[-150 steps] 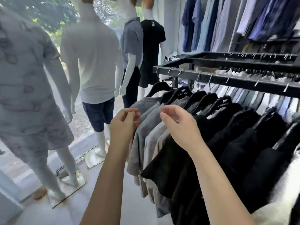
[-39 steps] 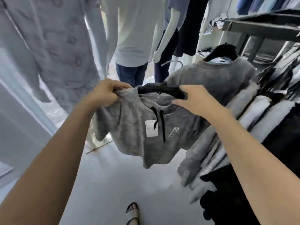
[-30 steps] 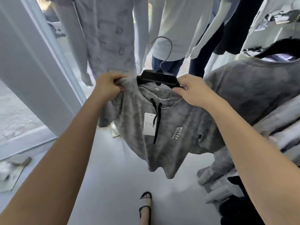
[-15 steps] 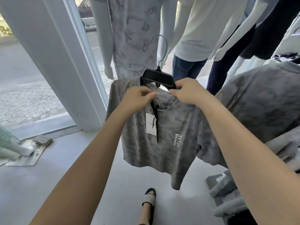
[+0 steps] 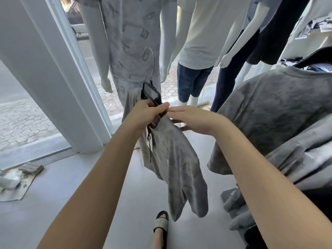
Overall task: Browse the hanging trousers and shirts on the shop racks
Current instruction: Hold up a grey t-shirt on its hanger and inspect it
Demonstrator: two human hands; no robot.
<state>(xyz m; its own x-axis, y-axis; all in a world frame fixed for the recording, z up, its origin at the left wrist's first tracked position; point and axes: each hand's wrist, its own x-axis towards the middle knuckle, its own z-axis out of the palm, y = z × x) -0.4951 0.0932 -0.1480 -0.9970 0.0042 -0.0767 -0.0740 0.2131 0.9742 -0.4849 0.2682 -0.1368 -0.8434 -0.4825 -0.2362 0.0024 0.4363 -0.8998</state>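
Clearly we have a grey shirt [image 5: 172,159] lifted away from the rack so we can turn it and see it edge-on, clear of its neighbours. Our left hand [image 5: 145,114] is clenched around the neckline and the lower part of the black hanger [image 5: 150,94], bearing the weight, which we judge is why the cloth drops in one long fold toward the floor [image 5: 53,194]. Our right hand [image 5: 190,117] lies flat, its digits straight and together, touching the shoulder as if to steady or smooth it; it grips nothing. The fabric looks soft, matt and mottled, with a black drawcord dangling at the collar. The hanger's thin wire hook curves up in front of the patterned mannequin [image 5: 129,42]. More grey shirts [image 5: 278,114] hang to our right.
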